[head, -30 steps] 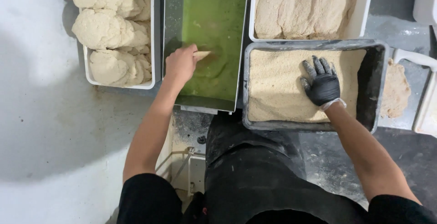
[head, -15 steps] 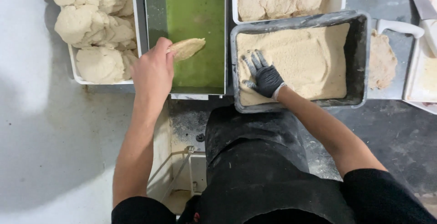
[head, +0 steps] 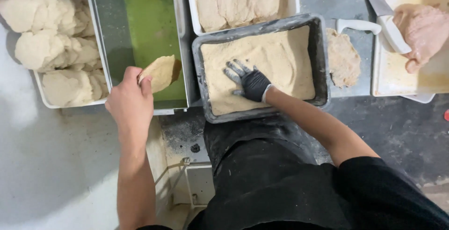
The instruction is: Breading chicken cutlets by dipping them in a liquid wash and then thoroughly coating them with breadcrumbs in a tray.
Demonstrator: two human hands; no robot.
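The dark grey rectangular metal pan of pale breadcrumbs (head: 320,57) takes up the middle of the counter, and the right hand in a black glove (head: 252,82) lies flat on the crumbs with fingers spread. Left of it stands the long steel tray of green liquid (head: 105,33), then the white plastic tub of heaped breaded pieces (head: 100,71). The bare left hand (head: 128,101) pinches a thin, flat, crumb-dusted cutlet (head: 161,72) by its near edge, holding it above the green tray's near end. It looks light and floppy, likely slippery once wet, so a grip along the edge seems wise. I can see no packages, labels or signs here.
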